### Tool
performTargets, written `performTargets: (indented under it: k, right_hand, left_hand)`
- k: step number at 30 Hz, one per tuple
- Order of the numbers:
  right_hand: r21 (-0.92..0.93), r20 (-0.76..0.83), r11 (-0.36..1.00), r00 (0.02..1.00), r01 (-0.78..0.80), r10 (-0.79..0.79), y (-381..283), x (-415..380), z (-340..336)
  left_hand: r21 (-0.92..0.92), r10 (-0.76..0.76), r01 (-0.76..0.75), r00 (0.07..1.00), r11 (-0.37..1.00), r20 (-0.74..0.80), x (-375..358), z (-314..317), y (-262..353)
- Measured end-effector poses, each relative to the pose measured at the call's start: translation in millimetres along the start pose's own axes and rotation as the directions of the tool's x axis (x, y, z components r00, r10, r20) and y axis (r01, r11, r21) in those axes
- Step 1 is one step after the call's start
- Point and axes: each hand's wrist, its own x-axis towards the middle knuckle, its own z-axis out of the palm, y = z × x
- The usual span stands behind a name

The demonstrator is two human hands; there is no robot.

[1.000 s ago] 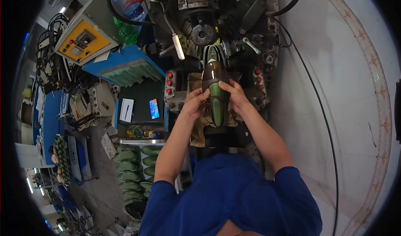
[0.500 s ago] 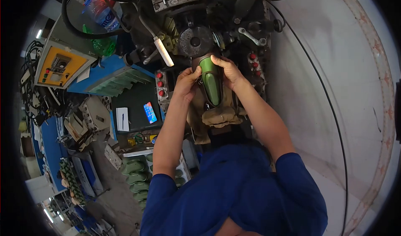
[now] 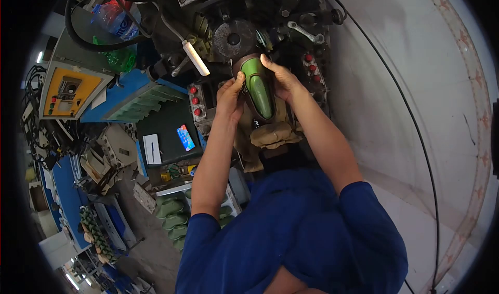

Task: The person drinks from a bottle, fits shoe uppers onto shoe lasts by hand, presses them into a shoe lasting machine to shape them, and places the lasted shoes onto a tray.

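Note:
In the middle of the head view is a green shoe last [image 3: 258, 94] with a dark brown shoe upper [image 3: 251, 60] around its edge. Its wide end lies close to a round dark machine part [image 3: 231, 38], and its narrow end points towards my body. My left hand [image 3: 230, 96] grips the left side, thumb near the rim. On the opposite side my right hand [image 3: 285, 81] holds it, with the thumb up by the wide end. The fingers of both hands are partly hidden beneath the piece. Below it is a tan cloth pad [image 3: 271, 135].
Red buttons [image 3: 196, 101] flank the machine on both sides. A white-handled tool [image 3: 196, 58] hangs at its left, and a wrench [image 3: 305, 33] lies at its right. On the left table are a phone [image 3: 185, 138] and a notepad [image 3: 152, 149]. Green lasts [image 3: 174, 213] sit in a rack below.
The view has shifted slightly, so the machine appears higher and further left. Both hands keep their hold on the shoe last, which now tilts a little differently, showing more of its brown rim.

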Motion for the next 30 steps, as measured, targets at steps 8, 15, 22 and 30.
performTargets:
  k: [8, 15, 22, 30]
  right_hand:
    - [0.091, -0.118, 0.990, 0.988, 0.108, -0.097, 67.3, 16.5, -78.6]
    - [-0.029, -0.136, 0.989, 0.980, 0.144, -0.147, 72.8, 37.6, -92.3]
    - [-0.342, -0.253, 0.921, 0.925, 0.188, -0.283, 76.1, 33.2, -86.3]
    - [-0.610, -0.321, 0.740, 0.767, 0.282, -0.556, 86.0, -75.8, -123.4]
  left_hand:
    - [-0.221, 0.046, -0.056, 0.998, 0.974, -0.050, 2.3, -19.9, -59.7]
    - [-0.195, 0.178, -0.172, 0.984, 0.966, 0.013, 36.4, -50.2, -74.8]
    - [-0.202, 0.117, -0.105, 0.992, 0.974, 0.046, 45.1, -66.8, -82.9]
    - [0.829, 0.161, 0.100, 0.961, 0.551, -0.223, 30.9, -120.6, -147.0]
